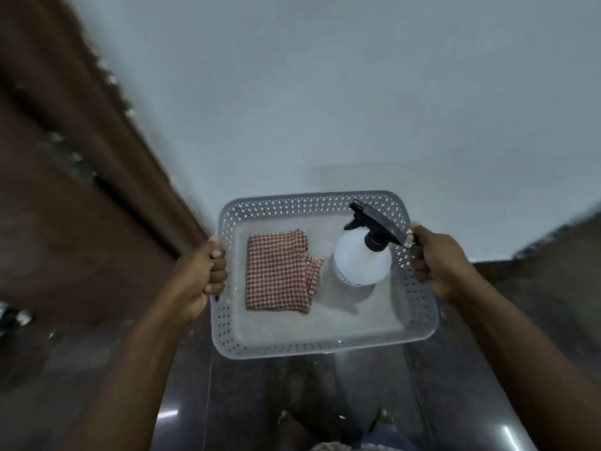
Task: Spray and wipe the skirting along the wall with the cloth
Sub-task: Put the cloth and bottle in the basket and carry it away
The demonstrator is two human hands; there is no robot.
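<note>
Step in hand, by our judgement: carrying the kit to the work site. No spraying or wiping has begun.

Hands: both occupied. Left hand point(208, 271) has its fingers curled round the left rim of the grey perforated basket point(325, 345); right hand point(435, 258) grips the right rim likewise. The basket is held in the air above the dark glossy floor point(292, 402), close to a pale wall point(325, 92), w/ a brown wooden door point(81, 206) to the left.

Contents: checked cloth point(276, 271), red-and-white, folded, lies flat in the left half of the basket. Spray bottle point(361, 258), white body w/ black trigger head, sits just beside the cloth on the right, head toward the right rim and near the right hand. Whether head and hand touch, we cannot tell.

Skirting: not identifiable w/ certainty. The dark band point(536, 245) at the wall's foot, right side, is too blurred.

Next move, as we judge it: set the basket on the floor near the wall, free both hands, then take the bottle in one and the cloth in the other. Req. a level descent, since the bottle looks liable to tip.
</note>
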